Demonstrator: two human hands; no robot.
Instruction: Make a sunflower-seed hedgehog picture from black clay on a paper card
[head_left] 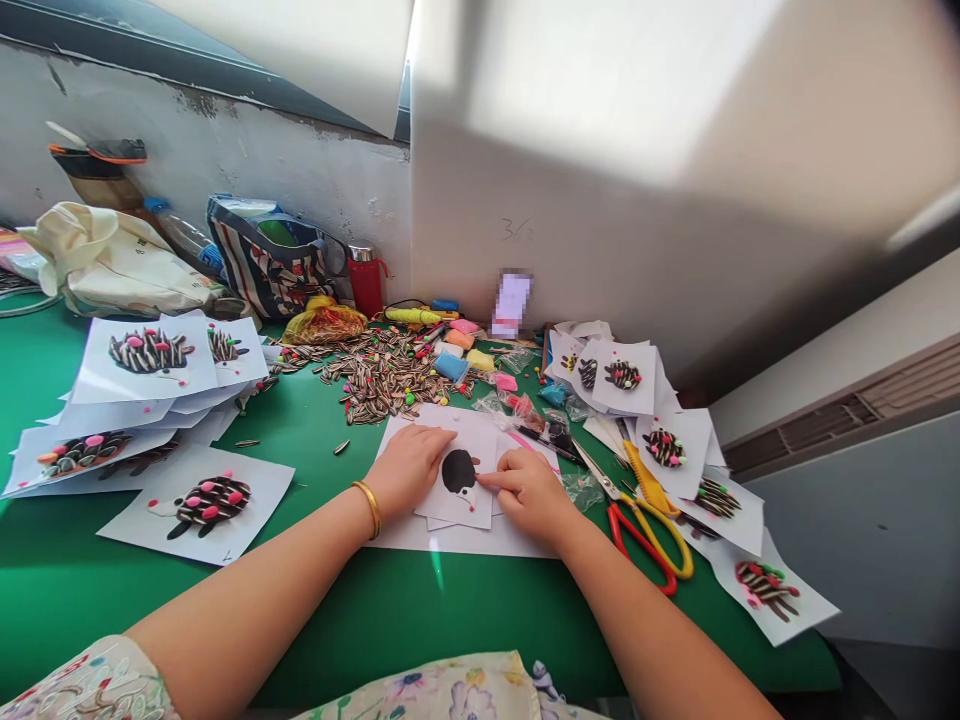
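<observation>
A small white paper card [480, 442] lies on larger white sheets at the middle of the green table, bearing a flat black clay shape [458, 471] with a small face and pink dot below it. My left hand [409, 462] rests flat on the card's left side, fingers stretched out together, a gold bangle at the wrist. From the right, my right hand [531, 495] reaches in with its index finger stretched out to the black clay's edge; its other fingers are partly curled. Nothing held is visible in either hand.
Behind the card spreads a pile of striped sunflower seeds [379, 375]. Red-handled and yellow-handled scissors [637, 515] lie right of my right hand. Stacks of seed-decorated hedgehog cards stand at left [142, 385] and right [667, 447]. A lit phone [512, 303] leans against the wall.
</observation>
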